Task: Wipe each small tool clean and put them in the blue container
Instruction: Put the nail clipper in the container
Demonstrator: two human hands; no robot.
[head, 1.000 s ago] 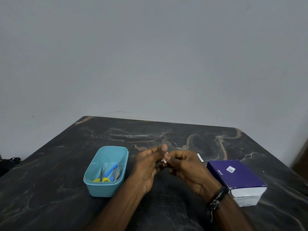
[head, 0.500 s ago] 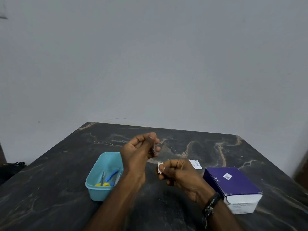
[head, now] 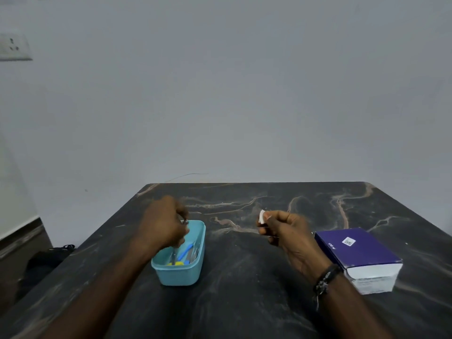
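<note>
Reaching in from the near edge of the dark marble-patterned table (head: 239, 277), the person's two forearms frame the scene, the right one wearing a dark beaded bracelet (head: 326, 278) at the wrist. Just beyond the forearms, the blue container (head: 179, 271) sits left of centre, already holding several small tools: something with yellow handles (head: 178, 263), a blue-handled piece (head: 186, 249) and a few thin metal ones. On the far right lies a purple and white box (head: 359, 256), well apart from the container. The left hand (head: 162, 225) hangs over the container's far end, its fingers curled around a slim metal tool (head: 174, 253) whose lower part points down among the others; the hand is blurred, so the grip itself is hard to read. The right hand (head: 285, 231), held up between container and box, pinches a small white wipe (head: 262, 216) between thumb and fingertips, the other fingers folded in.

The step in hand looks like the drop-off: a cleaned tool going into the container. The next move probably calls for the left fingers to let go once the tool rests inside. No other loose tool shows on the table, so this may be among the last.
</note>
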